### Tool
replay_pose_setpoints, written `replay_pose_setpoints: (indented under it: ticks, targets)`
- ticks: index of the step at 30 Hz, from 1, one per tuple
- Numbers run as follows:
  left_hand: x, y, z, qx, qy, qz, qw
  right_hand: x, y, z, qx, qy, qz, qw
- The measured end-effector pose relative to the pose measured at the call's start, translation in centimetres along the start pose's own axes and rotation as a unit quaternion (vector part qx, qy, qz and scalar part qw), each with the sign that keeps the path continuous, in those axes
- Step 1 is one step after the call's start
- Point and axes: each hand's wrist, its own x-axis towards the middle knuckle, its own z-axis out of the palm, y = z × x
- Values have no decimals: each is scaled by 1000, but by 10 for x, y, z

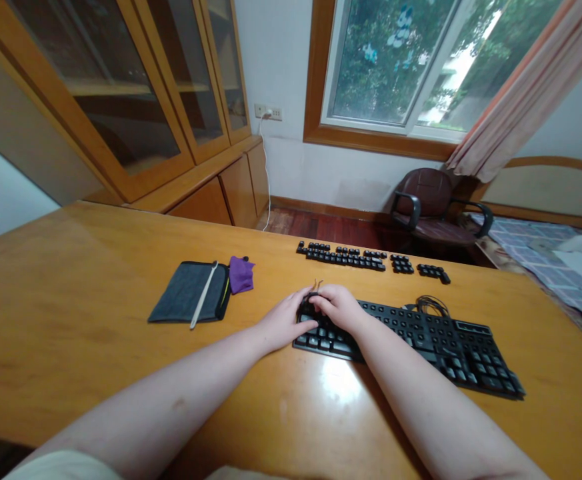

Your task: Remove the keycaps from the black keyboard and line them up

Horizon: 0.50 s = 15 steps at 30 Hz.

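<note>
A black keyboard lies on the desk, its upper rows showing bare key sockets and its lower rows still capped. My left hand grips the keyboard's left end, thumb across the keys and fingers along the far corner. Close against it, my right hand is closed over the upper left keys, thumb and fingertips pinched together. Two thin brownish wire prongs stick up just beyond the fingertips, apparently from a keycap puller mostly hidden in the right hand. Behind the keyboard, loose black keycaps are laid out in rows.
Left of my hands lie a dark grey zip pouch, a pale long-handled brush on it, and a purple cloth. A coiled cable sits behind the keyboard. Past the desk stand a chair and a glass-door cabinet.
</note>
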Motion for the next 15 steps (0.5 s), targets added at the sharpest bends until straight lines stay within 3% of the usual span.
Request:
replay_pose_setpoints:
  ticks: [7,15]
  targets:
    - [6,0,1,5,3,47,999,-6,2,6,-141,29,-97,985]
    - [10,1,0,-17,13,45,999,-8,3,10,-179,51,-101,977]
